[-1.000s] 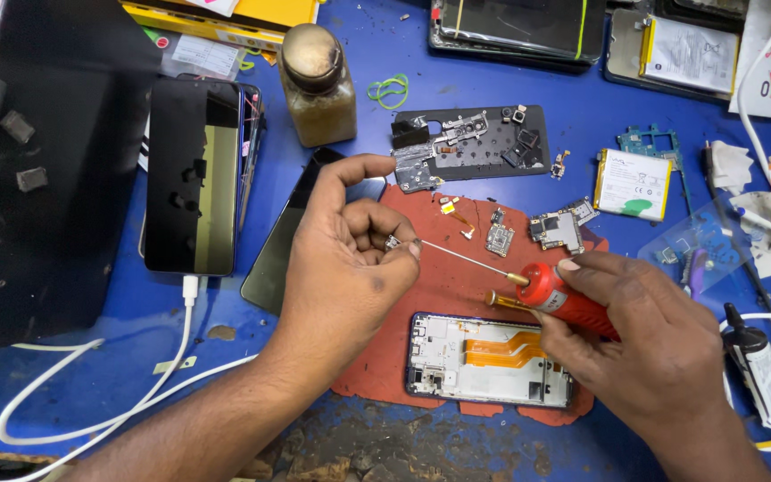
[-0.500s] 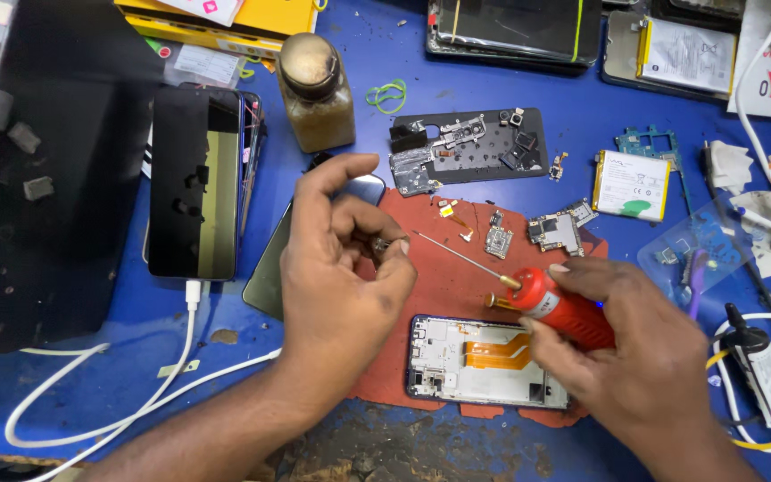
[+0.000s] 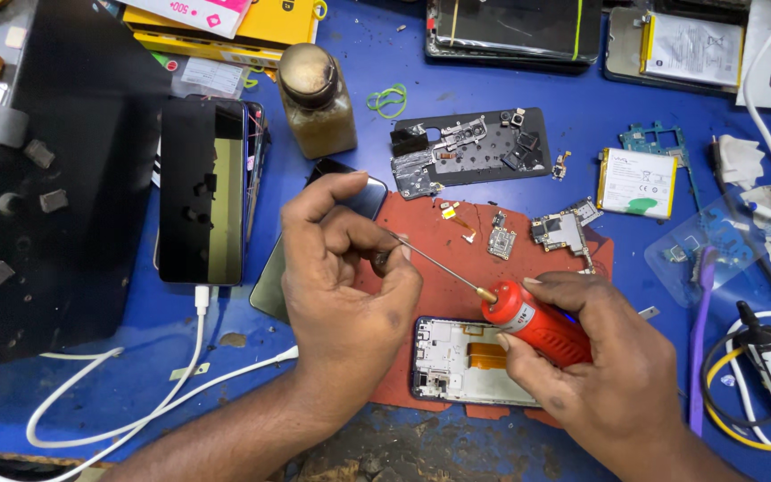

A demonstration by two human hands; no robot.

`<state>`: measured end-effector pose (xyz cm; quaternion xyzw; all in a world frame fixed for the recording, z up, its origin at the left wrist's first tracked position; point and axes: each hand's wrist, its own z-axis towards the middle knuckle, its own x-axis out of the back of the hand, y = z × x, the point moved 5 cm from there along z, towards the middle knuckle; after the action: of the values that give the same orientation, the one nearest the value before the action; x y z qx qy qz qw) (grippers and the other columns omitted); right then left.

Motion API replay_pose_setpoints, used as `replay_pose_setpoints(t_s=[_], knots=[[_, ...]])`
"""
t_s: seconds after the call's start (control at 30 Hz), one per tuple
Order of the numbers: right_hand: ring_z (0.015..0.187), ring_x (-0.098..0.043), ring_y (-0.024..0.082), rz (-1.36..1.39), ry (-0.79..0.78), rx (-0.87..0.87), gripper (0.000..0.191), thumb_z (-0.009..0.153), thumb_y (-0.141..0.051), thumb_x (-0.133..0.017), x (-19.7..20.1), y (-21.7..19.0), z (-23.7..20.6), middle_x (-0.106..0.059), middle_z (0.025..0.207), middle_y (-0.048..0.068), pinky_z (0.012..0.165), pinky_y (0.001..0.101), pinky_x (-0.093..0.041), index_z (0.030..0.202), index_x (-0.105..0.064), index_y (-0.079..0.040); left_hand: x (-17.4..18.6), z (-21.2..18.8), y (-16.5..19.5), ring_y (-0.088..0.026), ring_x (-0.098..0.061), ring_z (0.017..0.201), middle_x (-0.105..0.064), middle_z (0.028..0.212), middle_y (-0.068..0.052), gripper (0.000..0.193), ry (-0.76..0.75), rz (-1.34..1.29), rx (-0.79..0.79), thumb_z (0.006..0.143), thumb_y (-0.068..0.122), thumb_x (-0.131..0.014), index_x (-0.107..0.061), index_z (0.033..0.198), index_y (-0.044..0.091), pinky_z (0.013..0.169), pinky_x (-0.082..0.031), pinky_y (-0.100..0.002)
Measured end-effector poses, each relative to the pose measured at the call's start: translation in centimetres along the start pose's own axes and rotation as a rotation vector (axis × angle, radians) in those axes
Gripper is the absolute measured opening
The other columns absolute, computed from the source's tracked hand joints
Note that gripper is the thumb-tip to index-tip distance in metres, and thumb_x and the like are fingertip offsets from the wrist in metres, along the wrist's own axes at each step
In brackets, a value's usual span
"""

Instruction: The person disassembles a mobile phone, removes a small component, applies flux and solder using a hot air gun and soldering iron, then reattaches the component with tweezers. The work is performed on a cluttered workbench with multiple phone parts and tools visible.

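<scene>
Seen from the head camera, a person's right hand (image 3: 613, 379) closes around the handle of a red screwdriver (image 3: 535, 323), its thin metal shaft slanting up and left to the left hand (image 3: 345, 286). That hand's fingers curl shut, thumb and forefinger pinching the shaft's tip; whether a screw sits there cannot be told. Just below the tool lies an opened phone frame (image 3: 466, 361) on a red work mat (image 3: 457, 254), itself on a blue table (image 3: 510, 89). Nearby rest a small circuit board (image 3: 562, 230), a brown glass bottle (image 3: 316, 103) and a black phone (image 3: 202, 189) on a white cable (image 3: 136, 402).
</scene>
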<state>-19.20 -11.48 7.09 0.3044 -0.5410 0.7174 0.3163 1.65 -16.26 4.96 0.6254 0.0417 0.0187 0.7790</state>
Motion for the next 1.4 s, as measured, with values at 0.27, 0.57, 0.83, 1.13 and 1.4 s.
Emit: replay_pose_setpoints(t_s=[0.27, 0.57, 0.83, 1.13, 1.4], knots=[[0.1, -0.075, 0.028, 0.007, 0.004, -0.011, 0.052, 0.069, -0.016, -0.088, 0.0, -0.2, -0.1, -0.072, 0.111, 0.018, 0.083, 0.0344, -0.061, 0.11, -0.062, 0.002, 0.2, 0.2, 0.1, -0.005, -0.057, 0.083, -0.056, 0.09, -0.001, 0.065, 0.021, 0.053, 0.015, 0.087, -0.017, -0.063, -0.037, 0.143, 0.002, 0.078, -0.05, -0.019], [0.095, -0.076, 0.026, 0.01, -0.005, -0.039, 0.05, 0.069, -0.016, -0.088, -0.2, -0.3, -0.2, -0.072, 0.108, 0.016, 0.078, 0.0331, -0.062, 0.109, -0.063, 0.002, 0.3, 0.1, -0.3, -0.005, -0.058, 0.085, -0.057, 0.093, -0.001, 0.066, 0.034, 0.011, -0.001, 0.087, -0.018, -0.063, -0.036, 0.143, 0.003, 0.081, -0.052, -0.019], [0.093, -0.077, 0.027, 0.023, 0.014, -0.023, 0.049, 0.068, -0.017, -0.09, 0.1, 0.0, -0.2, -0.074, 0.104, 0.017, 0.079, 0.0337, -0.062, 0.104, -0.063, 0.002, 0.2, -0.1, -0.1, -0.004, -0.055, 0.079, -0.059, 0.092, -0.001, 0.066, 0.091, 0.038, 0.056, 0.086, -0.016, -0.067, -0.038, 0.142, 0.005, 0.067, -0.043, -0.017], [0.093, -0.078, 0.026, 0.073, -0.032, -0.082, 0.049, 0.069, -0.018, -0.089, 0.1, 0.4, -0.3, -0.075, 0.104, 0.016, 0.08, 0.0336, -0.063, 0.106, -0.063, 0.001, 0.1, 0.0, 0.4, -0.005, -0.06, 0.084, -0.062, 0.096, -0.003, 0.065, 0.076, 0.029, 0.017, 0.088, -0.016, -0.066, -0.036, 0.142, 0.005, 0.074, -0.049, -0.018], [0.096, -0.076, 0.026, -0.036, 0.049, -0.085, 0.049, 0.072, -0.016, -0.087, 1.7, 0.2, 0.5, -0.073, 0.109, 0.015, 0.081, 0.0338, -0.06, 0.112, -0.063, -0.001, 0.3, 1.3, -1.0, -0.004, -0.058, 0.081, -0.062, 0.092, -0.004, 0.06, 0.014, -0.117, 0.23, 0.087, -0.015, -0.065, -0.038, 0.139, 0.004, 0.066, -0.047, -0.017]])
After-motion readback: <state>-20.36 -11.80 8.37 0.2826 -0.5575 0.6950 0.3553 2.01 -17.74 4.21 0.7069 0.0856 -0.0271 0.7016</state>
